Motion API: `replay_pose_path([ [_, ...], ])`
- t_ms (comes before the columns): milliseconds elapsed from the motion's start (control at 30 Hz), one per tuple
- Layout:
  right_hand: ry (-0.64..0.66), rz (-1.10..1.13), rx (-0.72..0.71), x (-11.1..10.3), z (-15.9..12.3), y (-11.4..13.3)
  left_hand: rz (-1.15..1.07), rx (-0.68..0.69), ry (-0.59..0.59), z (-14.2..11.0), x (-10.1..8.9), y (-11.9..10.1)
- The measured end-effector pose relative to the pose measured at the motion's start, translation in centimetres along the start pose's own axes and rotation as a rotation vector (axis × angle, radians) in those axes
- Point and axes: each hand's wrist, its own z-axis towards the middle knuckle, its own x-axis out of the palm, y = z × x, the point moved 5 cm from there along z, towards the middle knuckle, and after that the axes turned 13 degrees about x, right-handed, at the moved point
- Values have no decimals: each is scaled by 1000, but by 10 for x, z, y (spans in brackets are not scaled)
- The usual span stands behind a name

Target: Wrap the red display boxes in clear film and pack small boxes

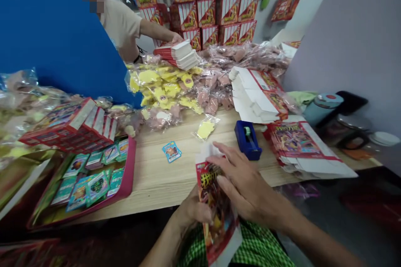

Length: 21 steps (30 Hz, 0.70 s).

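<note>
Two hands are working right at the front, and they're gripping one slim red printed cardboard carton upright above a green checked cloth, off the desk! The left hand is curling around its lower side, while the right hand is spreading its fingers across the front, partly hiding the print. On the light wooden desk, one blue tape dispenser is sitting nearest, beside one clear bag of yellow pieces and one small blue picture card. To the left, a pink tray is holding overlapping teal cards, roughly eight, too jumbled to count exactly. Further up, a co-worker's hand is resting on a stack of red-and-white flat cartons, and a wall of red boxes is running out of the top of the frame!
</note>
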Motion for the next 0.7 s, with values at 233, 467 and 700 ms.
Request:
replay_pose_path([
  [233, 215, 685, 395, 24, 12, -62, -407, 63, -186, 9, -15, -19],
  [467, 188, 1110, 596, 72, 8, -75, -340, 36, -389, 18, -18, -20],
  [700, 4, 1106, 600, 76, 6, -89, -169, 13, -336, 8, -12, 5],
])
